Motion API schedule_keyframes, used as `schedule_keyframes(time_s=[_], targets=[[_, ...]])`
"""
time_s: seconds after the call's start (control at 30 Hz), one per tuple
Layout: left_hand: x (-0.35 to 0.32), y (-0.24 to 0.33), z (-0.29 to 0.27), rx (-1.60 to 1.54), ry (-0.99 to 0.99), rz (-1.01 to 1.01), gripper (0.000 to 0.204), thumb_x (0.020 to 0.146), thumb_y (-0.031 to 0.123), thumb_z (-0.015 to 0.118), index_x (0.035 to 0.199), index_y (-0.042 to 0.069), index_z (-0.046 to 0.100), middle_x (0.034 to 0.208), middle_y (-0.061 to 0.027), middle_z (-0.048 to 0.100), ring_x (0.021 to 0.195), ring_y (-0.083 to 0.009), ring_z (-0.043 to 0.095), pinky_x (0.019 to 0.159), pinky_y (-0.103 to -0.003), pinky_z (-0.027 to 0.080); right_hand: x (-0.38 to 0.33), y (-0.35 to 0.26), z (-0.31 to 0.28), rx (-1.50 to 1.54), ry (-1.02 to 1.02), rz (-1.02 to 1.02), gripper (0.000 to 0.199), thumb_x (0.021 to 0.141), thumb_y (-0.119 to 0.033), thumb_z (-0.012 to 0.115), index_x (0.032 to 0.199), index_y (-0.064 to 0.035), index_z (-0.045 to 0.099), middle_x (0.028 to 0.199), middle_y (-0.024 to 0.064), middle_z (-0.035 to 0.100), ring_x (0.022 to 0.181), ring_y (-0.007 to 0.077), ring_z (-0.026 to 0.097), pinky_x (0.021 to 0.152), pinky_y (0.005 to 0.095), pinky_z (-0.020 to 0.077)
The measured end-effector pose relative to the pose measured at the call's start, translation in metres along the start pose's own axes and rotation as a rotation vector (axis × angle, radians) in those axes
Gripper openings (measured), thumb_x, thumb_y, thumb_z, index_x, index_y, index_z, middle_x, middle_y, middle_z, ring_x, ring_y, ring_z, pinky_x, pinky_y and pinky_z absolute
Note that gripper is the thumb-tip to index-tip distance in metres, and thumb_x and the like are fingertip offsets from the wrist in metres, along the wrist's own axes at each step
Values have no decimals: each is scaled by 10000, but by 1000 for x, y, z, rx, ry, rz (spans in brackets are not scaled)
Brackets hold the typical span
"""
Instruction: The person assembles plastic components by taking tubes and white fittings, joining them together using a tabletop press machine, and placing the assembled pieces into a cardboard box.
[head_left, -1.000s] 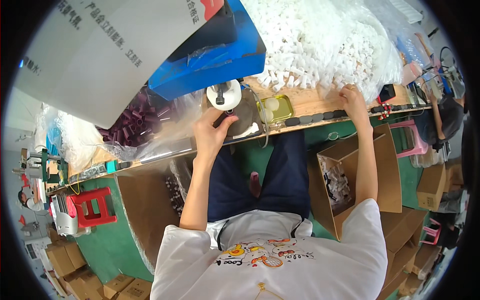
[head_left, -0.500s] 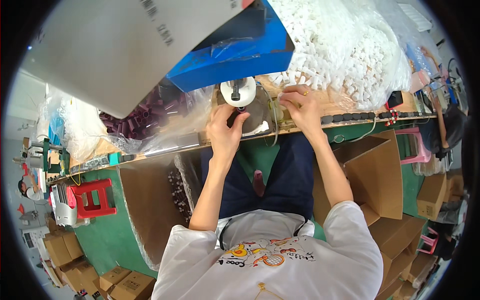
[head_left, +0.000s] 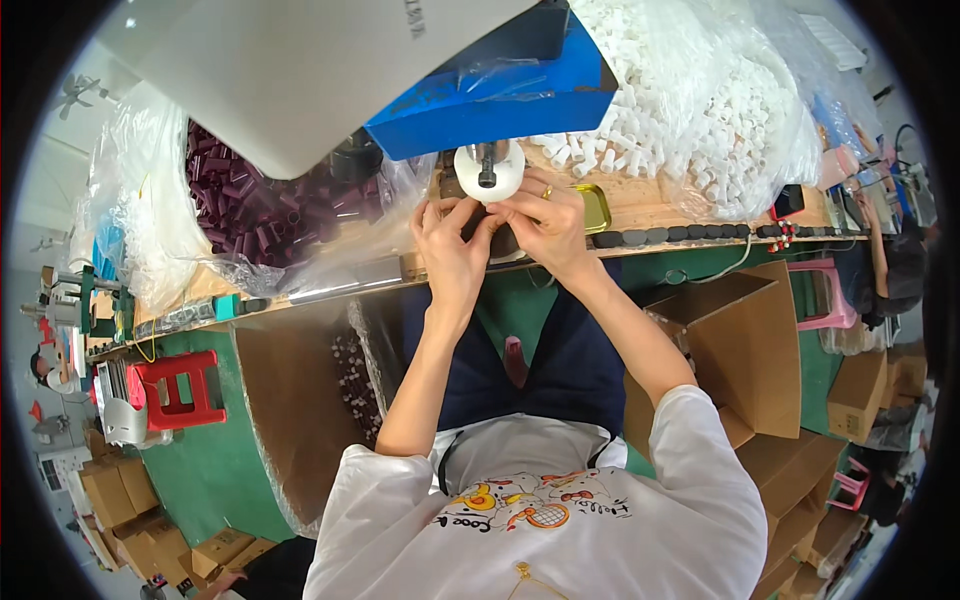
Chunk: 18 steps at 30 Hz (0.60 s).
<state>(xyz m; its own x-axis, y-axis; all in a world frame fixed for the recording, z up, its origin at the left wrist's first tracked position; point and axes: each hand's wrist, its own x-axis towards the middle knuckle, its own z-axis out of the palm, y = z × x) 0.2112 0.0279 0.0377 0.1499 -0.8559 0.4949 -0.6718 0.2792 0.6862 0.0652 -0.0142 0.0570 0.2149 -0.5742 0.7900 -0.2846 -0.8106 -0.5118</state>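
Below the white round head (head_left: 490, 172) of a blue bench machine (head_left: 500, 112), both of my hands meet, fingertips close together. My left hand (head_left: 450, 245) is closed in a pinch just left of the head; what lies between its fingers is hidden. From the right, my right hand (head_left: 550, 228) also pinches under the head, its fingers covering whatever they hold. A shallow yellow-green tin (head_left: 594, 208) lies on the bench beside my right hand. Left of the machine is a pile of dark purple tubes (head_left: 250, 205) in clear plastic; right of it, a heap of white plastic pieces (head_left: 640, 120).
A large pale panel (head_left: 300, 70) juts over the bench at upper left. Dark round pieces line the bench's front edge (head_left: 690, 234). Open cardboard boxes (head_left: 745, 340) flank my legs. A red stool (head_left: 180, 390) stands left; other people are at the far sides and lower left.
My right hand has moved left from over the tin to beneath the machine's head, joining my left hand. The view has shifted slightly. Part of another person now shows at lower left.
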Motion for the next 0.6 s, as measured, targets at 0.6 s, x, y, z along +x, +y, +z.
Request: schedule_keyframes(time_s=[0.6], targets=[[0,-2,4,-168,2,-78,278,703,145,874,943,39,779,1030,-133,670,1106,-368,538,971,-457,428,-11,98,-85,-757,-233,602,293,828,-168,730,1092,-43,712,980,189,714,912,388,684,783,479,530]])
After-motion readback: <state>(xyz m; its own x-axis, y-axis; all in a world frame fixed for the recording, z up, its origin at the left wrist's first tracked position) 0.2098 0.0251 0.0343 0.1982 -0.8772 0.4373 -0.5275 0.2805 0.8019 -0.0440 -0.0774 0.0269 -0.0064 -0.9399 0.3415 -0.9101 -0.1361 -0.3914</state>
